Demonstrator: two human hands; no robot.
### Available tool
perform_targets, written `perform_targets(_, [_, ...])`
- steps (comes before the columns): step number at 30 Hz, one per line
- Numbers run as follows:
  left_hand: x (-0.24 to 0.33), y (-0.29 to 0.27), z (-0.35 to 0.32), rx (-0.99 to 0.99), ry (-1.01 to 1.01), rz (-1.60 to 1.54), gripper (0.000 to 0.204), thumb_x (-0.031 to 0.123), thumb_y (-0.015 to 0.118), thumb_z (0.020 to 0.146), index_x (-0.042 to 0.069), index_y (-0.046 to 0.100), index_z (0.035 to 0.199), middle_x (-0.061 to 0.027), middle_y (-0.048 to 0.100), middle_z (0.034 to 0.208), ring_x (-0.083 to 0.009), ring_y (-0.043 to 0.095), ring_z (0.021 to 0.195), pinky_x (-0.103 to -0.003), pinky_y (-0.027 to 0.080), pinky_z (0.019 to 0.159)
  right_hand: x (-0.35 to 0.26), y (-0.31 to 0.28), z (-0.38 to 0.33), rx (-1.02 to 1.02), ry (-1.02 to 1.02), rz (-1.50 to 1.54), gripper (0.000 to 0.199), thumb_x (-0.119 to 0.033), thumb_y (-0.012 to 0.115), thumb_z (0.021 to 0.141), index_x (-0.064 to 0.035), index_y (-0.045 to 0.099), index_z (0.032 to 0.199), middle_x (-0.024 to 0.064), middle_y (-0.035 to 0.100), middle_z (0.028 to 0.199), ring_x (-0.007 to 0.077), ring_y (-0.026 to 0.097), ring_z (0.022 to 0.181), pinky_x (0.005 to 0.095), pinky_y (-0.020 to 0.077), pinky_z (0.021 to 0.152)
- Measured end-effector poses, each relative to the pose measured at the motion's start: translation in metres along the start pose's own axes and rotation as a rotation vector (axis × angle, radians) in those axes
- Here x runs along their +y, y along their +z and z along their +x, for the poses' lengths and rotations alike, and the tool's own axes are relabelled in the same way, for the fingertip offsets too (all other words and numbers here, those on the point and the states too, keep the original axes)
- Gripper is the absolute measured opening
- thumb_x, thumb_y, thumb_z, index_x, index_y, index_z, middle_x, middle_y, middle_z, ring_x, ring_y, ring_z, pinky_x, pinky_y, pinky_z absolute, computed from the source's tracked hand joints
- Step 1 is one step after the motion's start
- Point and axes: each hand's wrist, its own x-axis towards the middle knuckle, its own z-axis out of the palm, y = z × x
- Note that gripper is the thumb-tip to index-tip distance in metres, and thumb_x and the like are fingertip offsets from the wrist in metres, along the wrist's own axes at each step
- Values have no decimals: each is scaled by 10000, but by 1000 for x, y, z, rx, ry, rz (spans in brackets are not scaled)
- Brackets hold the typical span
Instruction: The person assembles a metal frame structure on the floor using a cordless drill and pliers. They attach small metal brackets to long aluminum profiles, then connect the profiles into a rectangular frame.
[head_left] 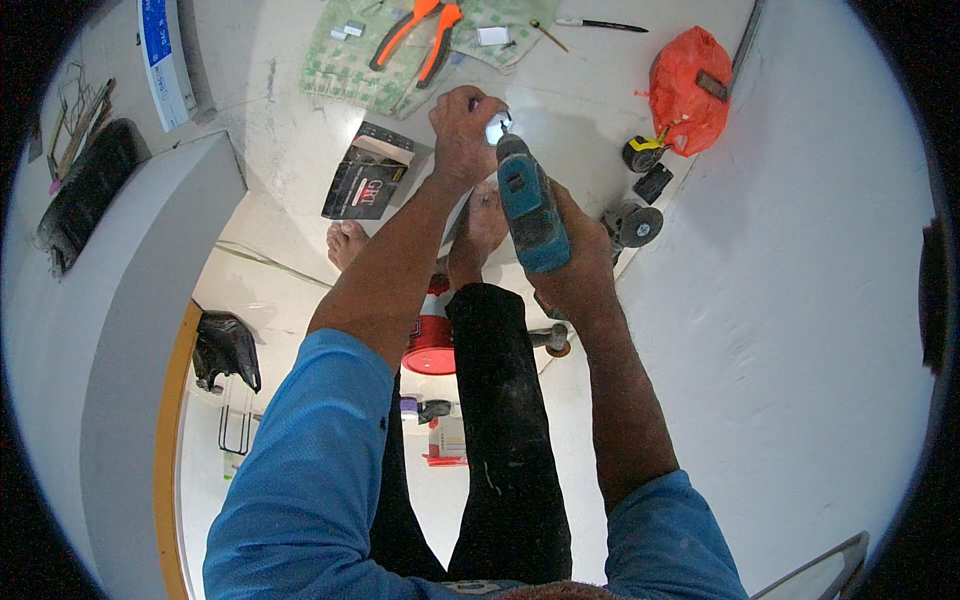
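My right hand point(585, 250) is wrapped round the grip of a teal and black cordless drill point(537, 215), which points away from me. Its bit end reaches a small, brightly lit white piece point(497, 127). That piece is pinched in the fingers of my left hand point(463, 130), just left of the drill's tip; its exact shape is washed out by the light. Beyond my hands, orange-handled pliers point(440, 50) lie on a green patterned sheet point(340, 75). Another small white piece point(492, 36) rests on the same sheet.
A black box point(368, 175) stands left of my hands. To the right are a red plastic bag point(690, 90), a tape measure point(643, 152) and an angle grinder point(632, 226) near the white wall point(800, 250). A red bucket point(431, 340) sits beside my legs.
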Motion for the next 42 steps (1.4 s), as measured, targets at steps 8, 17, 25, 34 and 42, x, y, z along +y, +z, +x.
perform_targets(8, [2, -2, 1, -7, 8, 39, 495, 415, 911, 689, 205, 756, 1110, -101, 580, 1204, -379, 541, 1193, -565, 399, 968, 3, -1, 2, 4, -60, 2, 672, -267, 839, 888, -87, 588, 1484, 233, 797, 1079, 439, 788, 980, 524, 633, 854])
perform_targets(17, [-2, 1, 0, 7, 3, -7, 508, 414, 911, 684, 200, 758, 1119, -105, 588, 1213, -379, 533, 1202, -563, 392, 979, 4, -2, 5, -12, -44, -58, 700, -269, 848, 864, -111, 586, 1494, 222, 798, 1087, 450, 780, 992, 524, 632, 857])
perform_targets(25, [2, -2, 1, 5, 4, 8, 486, 394, 905, 689, 215, 760, 1117, -107, 585, 1210, -378, 540, 1189, -562, 398, 969, -4, -4, 3, -41, -41, -64, 636, -70, 796, 903, -40, 591, 1504, 207, 807, 1142, 312, 818, 1038, 427, 638, 905])
perform_targets(34, [-1, 1, -1, -9, -7, 26, 479, 345, 918, 695, 210, 764, 1128, -99, 579, 1208, -368, 536, 1203, -555, 392, 979, -3, -4, 7, -29, -81, -61, 627, -127, 795, 894, -59, 604, 1487, 213, 807, 1105, 363, 811, 997, 458, 638, 876])
perform_targets(42, [3, -1, 2, -36, -33, 29, 465, 281, 917, 694, 208, 768, 1129, -118, 566, 1222, -375, 527, 1211, -553, 387, 995, 3, -3, 13, -26, -125, -114, 693, -259, 832, 876, -73, 586, 1497, 241, 796, 1099, 436, 790, 1006, 506, 639, 866])
